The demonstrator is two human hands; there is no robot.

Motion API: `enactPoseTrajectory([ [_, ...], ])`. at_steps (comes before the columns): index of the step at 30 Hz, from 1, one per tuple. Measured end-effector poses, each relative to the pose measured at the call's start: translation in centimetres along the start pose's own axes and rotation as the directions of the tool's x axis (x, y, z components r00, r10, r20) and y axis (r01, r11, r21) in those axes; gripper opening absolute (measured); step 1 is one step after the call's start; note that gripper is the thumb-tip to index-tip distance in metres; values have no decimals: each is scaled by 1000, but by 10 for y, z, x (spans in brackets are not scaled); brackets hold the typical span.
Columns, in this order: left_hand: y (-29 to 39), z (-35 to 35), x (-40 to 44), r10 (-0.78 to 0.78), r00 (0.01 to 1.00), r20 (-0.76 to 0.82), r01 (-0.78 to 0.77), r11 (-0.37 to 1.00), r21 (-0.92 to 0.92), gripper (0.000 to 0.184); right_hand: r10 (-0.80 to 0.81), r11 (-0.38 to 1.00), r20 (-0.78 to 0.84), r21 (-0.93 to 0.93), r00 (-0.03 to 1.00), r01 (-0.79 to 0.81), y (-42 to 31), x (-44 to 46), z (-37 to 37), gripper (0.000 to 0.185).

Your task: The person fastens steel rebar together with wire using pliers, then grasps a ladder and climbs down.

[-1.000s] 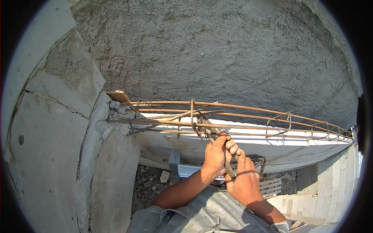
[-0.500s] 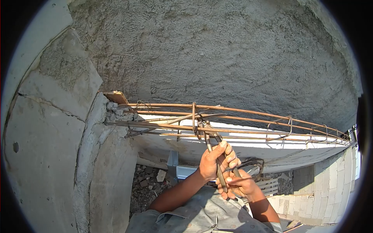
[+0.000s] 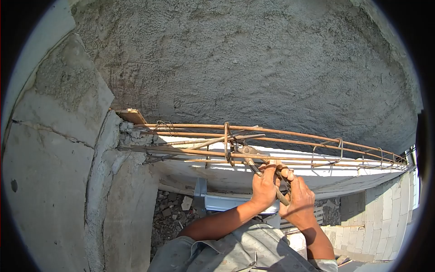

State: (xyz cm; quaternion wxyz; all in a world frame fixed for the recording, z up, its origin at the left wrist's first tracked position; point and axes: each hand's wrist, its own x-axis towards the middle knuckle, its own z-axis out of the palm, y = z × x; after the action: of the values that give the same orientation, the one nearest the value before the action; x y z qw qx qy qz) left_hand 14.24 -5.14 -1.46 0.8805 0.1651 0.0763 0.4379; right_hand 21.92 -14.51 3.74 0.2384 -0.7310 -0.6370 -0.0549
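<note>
A pair of pincers [image 3: 253, 167] reaches up through the rebar cage, its jaws beside an upright stirrup [image 3: 227, 140]. My left hand [image 3: 264, 189] is closed around the handles, close under the lower bar. Pressed up against it, my right hand [image 3: 300, 199] is closed too, its fingers curled at the handles; part of its grip is hidden. One handle end sticks out between the two hands. Long rusty bars [image 3: 190, 126] of the cage run left to right above a white block wall top, with several thinner rods crossing near the stirrup.
Behind the cage rises a rough grey plastered wall [image 3: 235, 68]. To the left stands a concrete wall [image 3: 54, 190] with a broken edge and a wooden board [image 3: 130, 116]. Rubble [image 3: 172, 211] and a pale blue metal frame [image 3: 222, 202] lie below. Blockwork [image 3: 385, 217] is at the right.
Both hands and the pincers have moved right and up, closer to the bars. The pincers' jaws have shifted right of the stirrup. My right hand has closed in, and the dark wire bundle no longer shows.
</note>
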Motion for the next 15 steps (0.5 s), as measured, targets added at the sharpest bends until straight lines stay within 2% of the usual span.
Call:
enactPoseTrajectory([
  [3, -11, -7, 7, 41, 989, -145, -12, 980, 198, 24, -12, 999, 46, 47, 999, 10, 3, 10, -12, 58],
  [5, -12, -1, 9, 53, 982, -183, -10, 973, 229, 25, 15, 996, 78, 90, 997, -22, 3, 16, -17, 57],
  [8, -2, 0, 8, -12, 988, -152, 51, 966, 253, 26, 28, 994, 111, 100, 993, -39, 5, 16, -19, 54],
  [11, 10, 9, -4, -87, 995, -40, 92, 984, 153, 33, 40, 993, 97, 106, 994, -50, 0, 9, -19, 52],
  [12, 18, 10, -9, -115, 993, 7, 114, 986, 120, 38, 63, 981, 172, 173, 983, -93, -4, 7, -26, 50],
  [15, 39, 8, -30, -186, 983, -12, 182, 947, 266, 54, 183, 806, 414, 456, 892, -377, -14, 0, -23, 46],
])
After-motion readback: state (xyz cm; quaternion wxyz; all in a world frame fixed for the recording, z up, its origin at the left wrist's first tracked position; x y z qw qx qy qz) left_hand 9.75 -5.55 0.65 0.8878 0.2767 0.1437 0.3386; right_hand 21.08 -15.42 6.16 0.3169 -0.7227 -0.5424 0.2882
